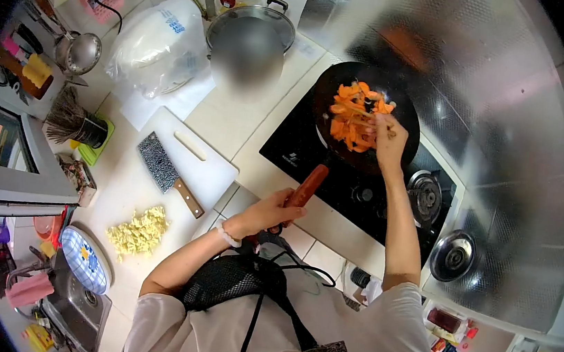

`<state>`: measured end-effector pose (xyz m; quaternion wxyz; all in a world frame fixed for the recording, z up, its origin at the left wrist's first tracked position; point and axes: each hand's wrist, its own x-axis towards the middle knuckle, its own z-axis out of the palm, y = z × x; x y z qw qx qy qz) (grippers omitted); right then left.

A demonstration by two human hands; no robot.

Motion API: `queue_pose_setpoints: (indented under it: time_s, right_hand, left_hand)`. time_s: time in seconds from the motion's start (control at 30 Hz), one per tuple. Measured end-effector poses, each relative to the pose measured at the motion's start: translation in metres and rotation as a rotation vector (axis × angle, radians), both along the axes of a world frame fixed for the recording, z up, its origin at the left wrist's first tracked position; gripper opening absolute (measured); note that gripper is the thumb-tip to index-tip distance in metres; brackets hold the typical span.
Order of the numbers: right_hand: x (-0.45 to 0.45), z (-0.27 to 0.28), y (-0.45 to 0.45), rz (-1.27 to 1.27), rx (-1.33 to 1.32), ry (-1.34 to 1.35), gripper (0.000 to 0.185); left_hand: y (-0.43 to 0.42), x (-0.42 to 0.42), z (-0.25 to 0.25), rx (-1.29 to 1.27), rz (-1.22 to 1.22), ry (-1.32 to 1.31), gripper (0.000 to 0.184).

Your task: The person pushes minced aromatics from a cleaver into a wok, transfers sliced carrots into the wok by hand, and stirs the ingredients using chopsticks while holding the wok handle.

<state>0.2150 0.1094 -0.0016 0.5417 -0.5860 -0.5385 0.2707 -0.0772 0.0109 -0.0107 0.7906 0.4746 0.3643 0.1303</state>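
A black wok (405, 131) sits on the black gas stove (286, 138), with sliced orange pieces (353, 132) that look like carrot inside. Its reddish-brown handle (310, 185) points down toward the person, and my left hand (276, 211) is wrapped round the handle's lower end. Over the wok's right side, my right hand (389, 136) is closed on a thin wooden utensil (359, 110) that reaches in among the orange pieces. Its far tip is hard to make out.
A cleaver (161, 166) lies on a white cutting board (220, 169), with chopped pale-yellow food (138, 231) below. A lidded pot (281, 26) and a plastic-bagged item (155, 40) stand behind. A blue checked plate (86, 259) rests by the sink (76, 305).
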Motion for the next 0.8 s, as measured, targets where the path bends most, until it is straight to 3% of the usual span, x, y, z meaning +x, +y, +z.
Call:
queue_pose_setpoints:
  time_s: [0.1, 0.17, 0.37, 0.47, 0.57, 0.63, 0.67, 0.8]
  right_hand:
    - [0.042, -0.019, 0.018, -0.142, 0.073, -0.136, 0.031]
    - [0.042, 0.009, 0.016, -0.151, 0.079, -0.145, 0.031]
    - [0.044, 0.012, 0.054, -0.208, 0.122, -0.351, 0.024]
    - [0.043, 0.002, 0.051, -0.223, 0.092, -0.306, 0.026]
    - [0.048, -0.004, 0.042, -0.009, 0.118, -0.306, 0.022]
    - [0.044, 0.02, 0.035, 0.012, -0.156, -0.342, 0.025]
    - [0.018, 0.053, 0.023, 0.05, -0.201, -0.175, 0.023]
    - [0.014, 0.02, 0.03, 0.082, -0.051, 0.028, 0.023]
  left_hand:
    - [-0.002, 0.001, -0.01, 0.017, 0.023, -0.016, 0.035]
    - [-0.002, 0.002, -0.015, 0.005, 0.029, -0.017, 0.035]
    - [-0.001, 0.002, -0.009, 0.032, 0.012, 0.0, 0.036]
    - [-0.001, 0.002, -0.009, 0.032, 0.009, -0.003, 0.036]
    - [-0.001, 0.001, -0.011, 0.027, 0.002, -0.015, 0.035]
    - [0.0, 0.002, -0.014, 0.032, -0.008, -0.006, 0.035]
    - [-0.001, 0.003, -0.019, 0.045, 0.003, -0.013, 0.035]
    - [0.0, 0.004, -0.013, 0.032, 0.002, -0.005, 0.035]
